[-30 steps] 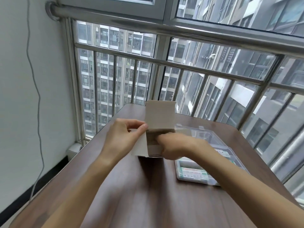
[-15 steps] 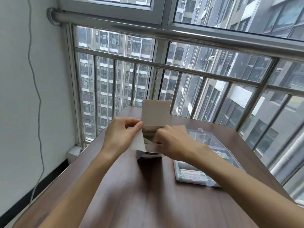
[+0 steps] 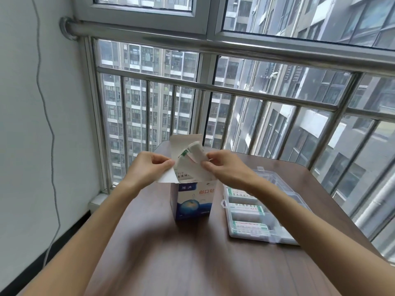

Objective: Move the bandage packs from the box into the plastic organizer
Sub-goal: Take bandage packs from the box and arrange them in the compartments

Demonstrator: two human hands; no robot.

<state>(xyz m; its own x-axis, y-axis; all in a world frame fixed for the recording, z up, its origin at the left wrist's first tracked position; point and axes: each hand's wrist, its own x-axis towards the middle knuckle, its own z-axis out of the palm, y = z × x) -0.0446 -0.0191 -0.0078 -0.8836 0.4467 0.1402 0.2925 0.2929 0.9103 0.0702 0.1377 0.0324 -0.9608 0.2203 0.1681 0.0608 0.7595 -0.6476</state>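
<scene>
Two hands work above the box [image 3: 193, 199] on the table [image 3: 192, 263]: the left hand [image 3: 147, 167] pinches a side flap, and the right hand [image 3: 226, 169] grips a bandage pack [image 3: 195, 150] lifted above the opening. The organizer [image 3: 277, 212] lies just right.

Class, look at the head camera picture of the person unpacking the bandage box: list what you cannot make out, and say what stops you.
- How many packs remain in the box: head view, its walls and flaps hide the inside.
- Number of bandage packs the right hand pinches: blurred, partly behind fingers.
- The organizer, far compartments: the right forearm covers them.
- Print on the packs in the organizer: too small.
- The left hand, fingertips on the flap: its palm faces away.
</scene>
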